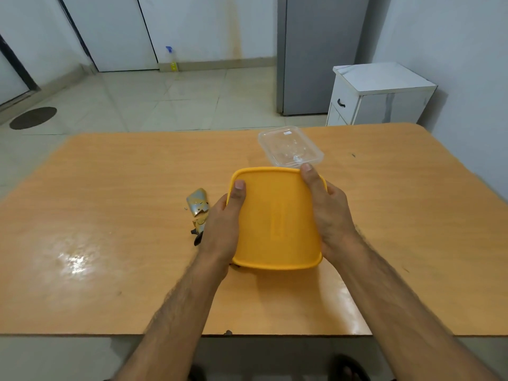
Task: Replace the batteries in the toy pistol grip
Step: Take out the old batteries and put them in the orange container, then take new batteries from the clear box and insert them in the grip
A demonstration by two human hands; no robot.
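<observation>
yellow box (277, 218), lidded: left hand (222, 229) and right hand (327, 215) grip its sides, thumbs on top. toy (198, 210) left: light, stiff; hold by grip.

Orange wooden table (110, 188) bears yellow box (277, 218), clear tray (290, 146), toy (198, 209).

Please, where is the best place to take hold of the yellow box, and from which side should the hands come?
Take the yellow box by its two long side edges, one hand from each side, as the left hand and right hand do now. It is wide and flat-lidded with rounded corners, so thumbs on the lid and fingers down the sides probably hold best.
</observation>
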